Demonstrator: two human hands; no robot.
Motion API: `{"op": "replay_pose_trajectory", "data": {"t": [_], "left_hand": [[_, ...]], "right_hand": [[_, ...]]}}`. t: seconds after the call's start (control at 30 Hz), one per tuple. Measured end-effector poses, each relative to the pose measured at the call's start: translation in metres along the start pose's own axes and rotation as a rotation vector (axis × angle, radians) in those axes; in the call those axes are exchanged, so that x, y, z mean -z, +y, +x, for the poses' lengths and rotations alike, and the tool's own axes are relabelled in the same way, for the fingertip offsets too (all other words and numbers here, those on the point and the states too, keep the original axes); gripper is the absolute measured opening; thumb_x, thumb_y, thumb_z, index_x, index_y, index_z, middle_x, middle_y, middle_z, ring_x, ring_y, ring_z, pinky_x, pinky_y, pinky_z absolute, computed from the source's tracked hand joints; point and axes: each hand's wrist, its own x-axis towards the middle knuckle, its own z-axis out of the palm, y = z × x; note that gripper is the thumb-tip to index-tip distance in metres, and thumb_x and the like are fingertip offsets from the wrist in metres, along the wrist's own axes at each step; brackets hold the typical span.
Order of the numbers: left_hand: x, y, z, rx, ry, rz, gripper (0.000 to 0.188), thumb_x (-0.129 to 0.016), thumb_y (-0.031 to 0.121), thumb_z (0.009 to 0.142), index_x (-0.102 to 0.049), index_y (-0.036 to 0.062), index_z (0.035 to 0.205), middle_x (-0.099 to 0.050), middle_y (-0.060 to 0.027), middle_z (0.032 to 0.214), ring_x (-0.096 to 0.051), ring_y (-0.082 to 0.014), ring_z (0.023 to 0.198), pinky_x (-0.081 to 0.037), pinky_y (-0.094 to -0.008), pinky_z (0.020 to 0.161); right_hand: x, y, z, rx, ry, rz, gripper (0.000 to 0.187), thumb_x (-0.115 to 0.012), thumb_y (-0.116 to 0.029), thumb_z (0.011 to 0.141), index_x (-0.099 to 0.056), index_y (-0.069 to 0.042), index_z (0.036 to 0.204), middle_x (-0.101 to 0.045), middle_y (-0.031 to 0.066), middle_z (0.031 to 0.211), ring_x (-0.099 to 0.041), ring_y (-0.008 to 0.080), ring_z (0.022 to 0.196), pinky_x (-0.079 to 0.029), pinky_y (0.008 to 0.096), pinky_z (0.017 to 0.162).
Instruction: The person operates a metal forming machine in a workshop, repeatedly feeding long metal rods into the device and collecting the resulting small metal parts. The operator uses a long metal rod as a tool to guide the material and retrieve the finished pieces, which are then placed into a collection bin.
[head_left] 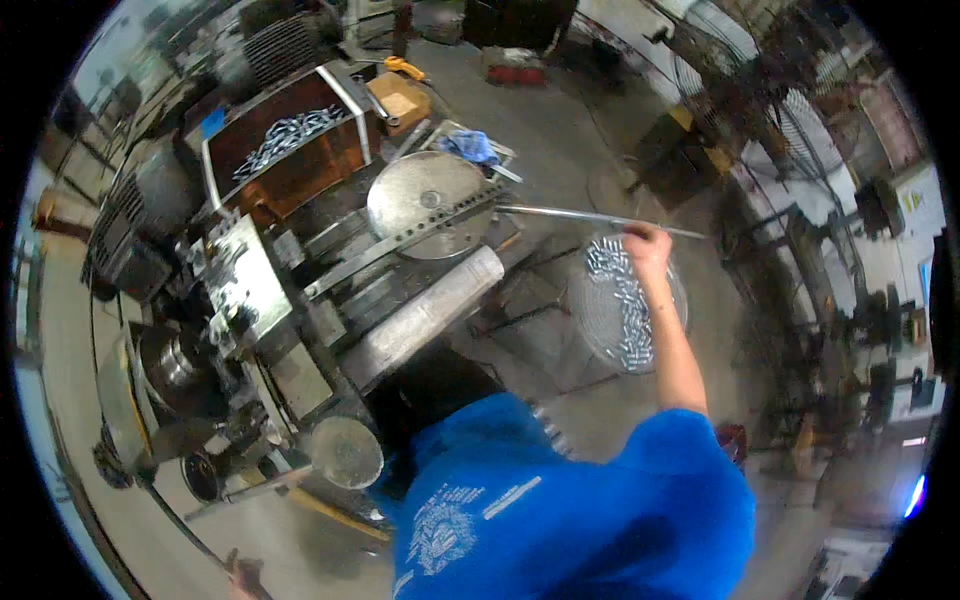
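Observation:
My right hand (648, 246) is closed at a long, thin metal rod (565, 213), above and beyond a round tray. That rod reaches right from a flat bar with a row of holes (440, 222), which lies across a round metal plate (415, 190). Several small shiny metal pieces (632, 325) lie in the round tray (592, 322) below my right forearm. At the lower left edge my left hand (243, 577) shows small, dark and blurred beside a long dark bar (185, 525). Its fingers are too unclear to read.
A rusty open bin (320, 172) of metal parts stands at the far left, with a cardboard box (400, 100) and a blue cloth (470, 147) nearby. Machine parts (250, 275) fill the left side. A round pale tin (346, 452) sits near my body.

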Motion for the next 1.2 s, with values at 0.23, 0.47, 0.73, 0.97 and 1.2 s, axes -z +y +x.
{"op": "replay_pose_trajectory", "data": {"t": [0.23,0.47,0.73,0.97,1.2], "left_hand": [[-0.039,0.023,0.013,0.04,0.04,0.049,0.029,-0.056,0.022,0.083,-0.055,-0.0033,0.096,-0.049,-0.0044,0.064,-0.044,-0.0148,0.053,-0.042,-0.0315,0.058],[-0.014,0.007,0.009,0.13,0.245,-0.078,0.029,-0.059,0.021,0.082,-0.053,-0.0007,0.101,-0.041,0.0009,0.057,-0.039,-0.0114,0.051,-0.033,-0.0271,0.051],[-0.018,0.006,0.021,0.156,0.146,-0.016,0.032,-0.057,0.022,0.082,-0.05,-0.0004,0.105,-0.041,-0.0016,0.067,-0.039,-0.0133,0.061,-0.03,-0.03,0.06],[-0.017,0.003,0.013,0.191,0.151,0.029,0.035,-0.055,0.023,0.083,-0.047,-0.0002,0.108,-0.041,-0.0038,0.075,-0.039,-0.0151,0.069,-0.027,-0.0326,0.068],[-0.017,0.006,0.02,0.223,0.138,0.048,0.038,-0.053,0.024,0.083,-0.045,0.0001,0.112,-0.042,-0.006,0.083,-0.039,-0.0168,0.077,-0.024,-0.0352,0.075]], "right_hand": [[-0.036,0.191,-0.067,-0.36,-0.433,-0.777,0.016,-0.058,-0.025,0.066,-0.065,-0.011,0.069,-0.064,0.0095,0.083,-0.061,0.0291,0.078,-0.049,0.0376,0.07],[-0.067,0.161,-0.056,-0.234,-0.578,-0.88,0.044,-0.055,-0.036,0.071,-0.058,-0.006,0.104,-0.059,0.015,0.103,-0.057,0.0287,0.096,-0.045,0.0368,0.083],[-0.072,0.186,-0.076,-0.295,-0.737,-0.857,0.041,-0.067,-0.033,0.055,-0.065,-0.008,0.087,-0.055,0.0169,0.11,-0.057,0.0295,0.093,-0.047,0.0358,0.081],[-0.034,0.182,-0.049,-0.365,-0.367,-0.587,0.05,-0.064,-0.028,0.059,-0.059,-0.008,0.104,-0.059,0.0167,0.102,-0.056,0.0288,0.096,-0.046,0.0363,0.082],[-0.045,0.207,0.011,-0.559,-0.49,-0.692,0.076,-0.06,-0.026,0.06,-0.035,-0.022,0.131,-0.035,0.0139,0.134,-0.04,0.0315,0.118,-0.035,0.0368,0.097]]}}
